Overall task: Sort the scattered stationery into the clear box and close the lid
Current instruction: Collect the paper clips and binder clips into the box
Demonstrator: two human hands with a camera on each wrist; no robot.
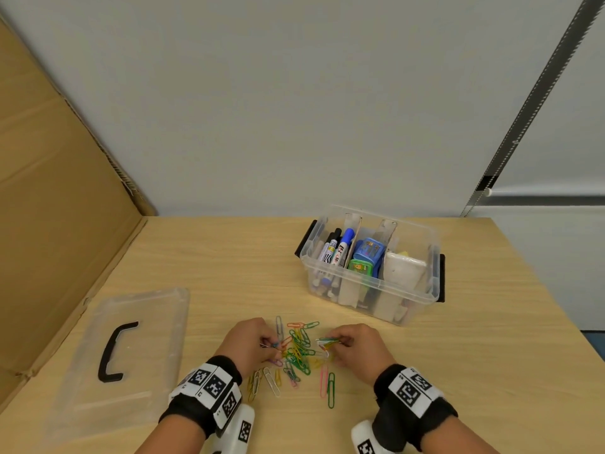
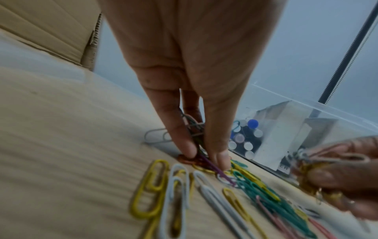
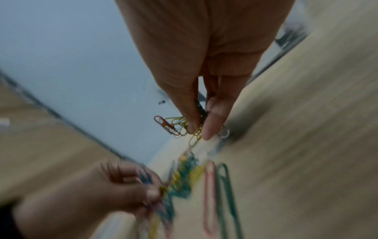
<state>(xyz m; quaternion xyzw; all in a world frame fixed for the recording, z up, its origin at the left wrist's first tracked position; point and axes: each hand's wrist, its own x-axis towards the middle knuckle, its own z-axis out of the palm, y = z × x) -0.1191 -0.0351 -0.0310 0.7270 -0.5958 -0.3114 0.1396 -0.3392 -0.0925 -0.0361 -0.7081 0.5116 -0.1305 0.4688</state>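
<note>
A heap of coloured paper clips (image 1: 298, 353) lies on the wooden table in front of me. My left hand (image 1: 271, 350) sits at the heap's left edge and pinches a few clips (image 2: 199, 155) between thumb and fingers. My right hand (image 1: 334, 347) is at the heap's right edge, holding a small bunch of clips (image 3: 180, 124) just above the table. The clear box (image 1: 371, 291) stands behind and to the right, with markers, a blue and a green item and white pieces in its compartments. Its clear lid (image 1: 131, 348) with a black handle lies flat to the left.
A cardboard sheet (image 1: 55, 191) leans along the table's left side. A pale wall rises behind the table. Loose big clips, pink and green (image 1: 328, 386) and white and yellow (image 1: 265, 381), lie at the near edge of the heap.
</note>
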